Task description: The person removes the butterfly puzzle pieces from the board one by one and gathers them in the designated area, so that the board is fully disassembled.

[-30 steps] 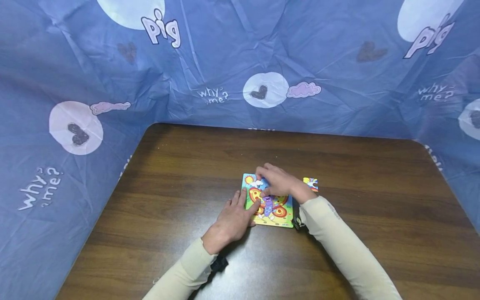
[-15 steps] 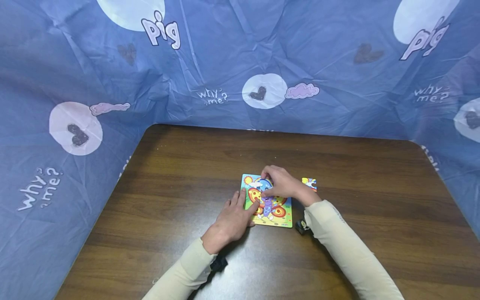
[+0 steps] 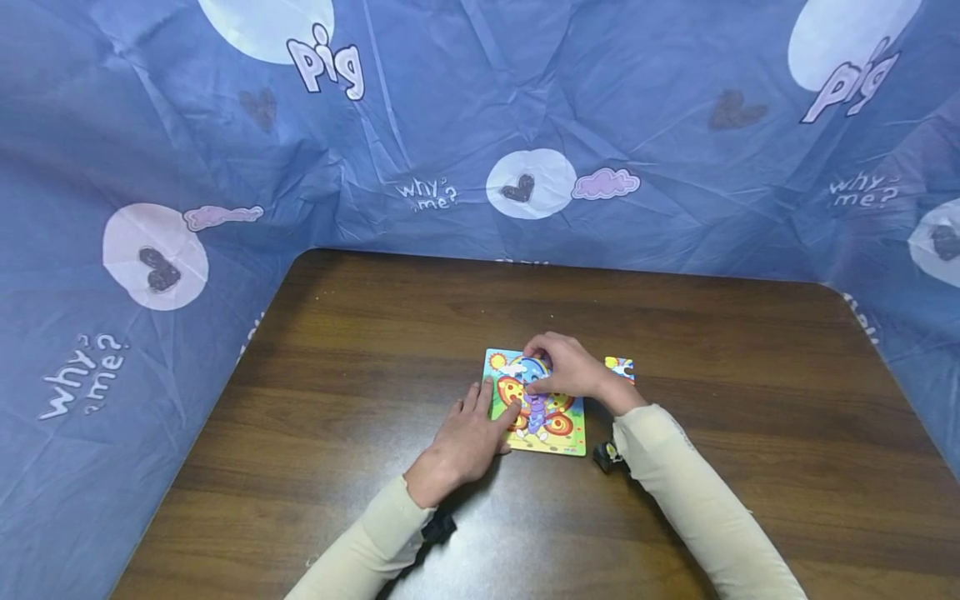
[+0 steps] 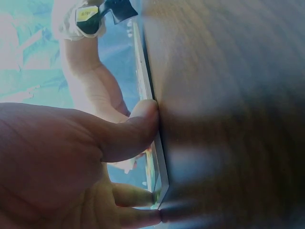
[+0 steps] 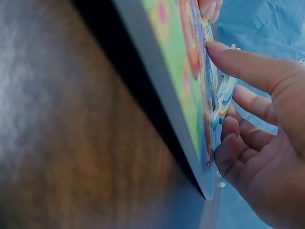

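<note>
A butterfly jigsaw puzzle (image 3: 558, 443) in a flat tray lies on the table before me. My left hand (image 3: 465, 437) rests on its left side, fingers fairly straight and thumb over the picture. At the upper part of the picture, my right hand (image 3: 568, 367) pinches a blue puzzle piece (image 5: 226, 95) between thumb and fingers. In the right wrist view that piece stands tilted up from the tray surface. The left wrist view has the left thumb (image 4: 143, 124) pressing at the tray edge. The right hand covers the tray's upper right corner.
Right of the tray, a loose puzzle piece (image 3: 619, 366) in yellow, blue and white lies on the brown wooden table (image 3: 375, 333), partly behind the right wrist. A blue printed cloth (image 3: 420, 108) hangs along the table's far and left sides.
My right hand has shifted slightly to the right, uncovering more of the blue butterfly head. The left hand has stayed in place on the tray.
</note>
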`<state>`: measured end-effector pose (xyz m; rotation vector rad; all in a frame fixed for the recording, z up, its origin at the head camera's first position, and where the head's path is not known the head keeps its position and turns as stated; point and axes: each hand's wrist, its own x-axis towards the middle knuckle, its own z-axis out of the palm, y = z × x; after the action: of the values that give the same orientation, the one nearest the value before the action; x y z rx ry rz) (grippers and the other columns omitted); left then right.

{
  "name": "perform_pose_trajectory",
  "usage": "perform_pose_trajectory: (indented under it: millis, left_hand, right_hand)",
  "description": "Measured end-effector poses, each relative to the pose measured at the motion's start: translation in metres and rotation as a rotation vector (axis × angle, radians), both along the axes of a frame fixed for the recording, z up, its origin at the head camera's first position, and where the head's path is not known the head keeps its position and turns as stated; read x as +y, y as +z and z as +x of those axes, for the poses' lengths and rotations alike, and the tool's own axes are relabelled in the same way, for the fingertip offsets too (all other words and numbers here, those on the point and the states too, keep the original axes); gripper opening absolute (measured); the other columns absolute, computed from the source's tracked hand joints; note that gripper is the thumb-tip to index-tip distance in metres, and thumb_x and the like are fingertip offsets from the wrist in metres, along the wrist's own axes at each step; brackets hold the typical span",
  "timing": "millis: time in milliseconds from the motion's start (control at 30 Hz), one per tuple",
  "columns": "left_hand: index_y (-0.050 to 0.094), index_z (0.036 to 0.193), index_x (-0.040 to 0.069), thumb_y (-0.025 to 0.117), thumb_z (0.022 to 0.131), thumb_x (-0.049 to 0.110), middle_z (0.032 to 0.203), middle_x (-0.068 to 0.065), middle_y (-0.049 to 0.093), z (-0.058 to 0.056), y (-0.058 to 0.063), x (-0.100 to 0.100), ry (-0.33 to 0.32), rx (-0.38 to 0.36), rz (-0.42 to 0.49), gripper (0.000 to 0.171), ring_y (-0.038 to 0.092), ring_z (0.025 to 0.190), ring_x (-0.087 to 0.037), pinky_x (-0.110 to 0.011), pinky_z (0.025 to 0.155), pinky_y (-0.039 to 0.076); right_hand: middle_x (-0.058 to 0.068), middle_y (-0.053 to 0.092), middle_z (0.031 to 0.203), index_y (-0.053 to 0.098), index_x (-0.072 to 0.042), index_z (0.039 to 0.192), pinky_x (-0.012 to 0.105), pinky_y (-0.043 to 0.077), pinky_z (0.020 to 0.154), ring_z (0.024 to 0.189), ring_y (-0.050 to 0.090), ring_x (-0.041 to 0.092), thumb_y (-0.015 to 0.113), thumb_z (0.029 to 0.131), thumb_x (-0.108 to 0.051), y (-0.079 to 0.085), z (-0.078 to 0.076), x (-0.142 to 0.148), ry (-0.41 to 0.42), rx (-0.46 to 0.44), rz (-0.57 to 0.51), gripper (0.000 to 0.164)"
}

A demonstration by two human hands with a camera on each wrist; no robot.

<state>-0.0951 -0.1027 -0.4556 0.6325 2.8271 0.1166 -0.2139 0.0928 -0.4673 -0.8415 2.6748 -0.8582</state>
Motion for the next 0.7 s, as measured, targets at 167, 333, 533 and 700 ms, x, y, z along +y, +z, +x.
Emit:
perform_pose_trajectory:
  millis: [167,333,533,700]
  left_hand:
    - [0.041,0.153,0.023,0.06,0.096,0.041,0.159,-0.031,0.029,0.0,0.0,0.001,0.001,-0.006,0.002,0.062,0.036,0.146,-0.047,-0.055,0.114,0.041]
    - [0.041,0.153,0.023,0.06,0.096,0.04,0.159,-0.031,0.03,0.0,0.001,0.001,0.003,-0.007,0.008,0.062,0.036,0.146,-0.047,-0.055,0.113,0.041]
    - [0.04,0.154,0.023,0.059,0.097,0.039,0.16,-0.032,0.028,0.001,0.001,0.001,0.007,-0.021,0.011,0.062,0.035,0.146,-0.048,-0.056,0.114,0.04]
    - [0.04,0.153,0.023,0.058,0.098,0.038,0.16,-0.031,0.027,0.001,0.003,0.001,0.012,-0.034,0.019,0.06,0.034,0.147,-0.048,-0.056,0.115,0.04]
  right_hand:
    - [0.007,0.066,0.107,0.066,-0.009,0.113,0.039,0.051,0.09,0.098,0.061,0.021,0.089,0.072,-0.023,0.001,0.002,0.002,-0.001,0.01,-0.027,0.049]
    - [0.006,0.066,0.104,0.069,-0.01,0.112,0.036,0.051,0.085,0.094,0.061,0.019,0.09,0.071,-0.021,0.004,0.005,0.005,-0.013,0.048,-0.064,0.048]
    - [0.005,0.066,0.101,0.07,-0.011,0.11,0.032,0.049,0.081,0.09,0.06,0.017,0.091,0.07,-0.021,0.009,0.01,0.012,-0.038,0.083,-0.068,0.046]
    - [0.005,0.066,0.104,0.071,-0.011,0.111,0.039,0.051,0.087,0.095,0.062,0.019,0.091,0.07,-0.022,0.011,0.013,0.023,-0.058,0.097,-0.05,0.048]
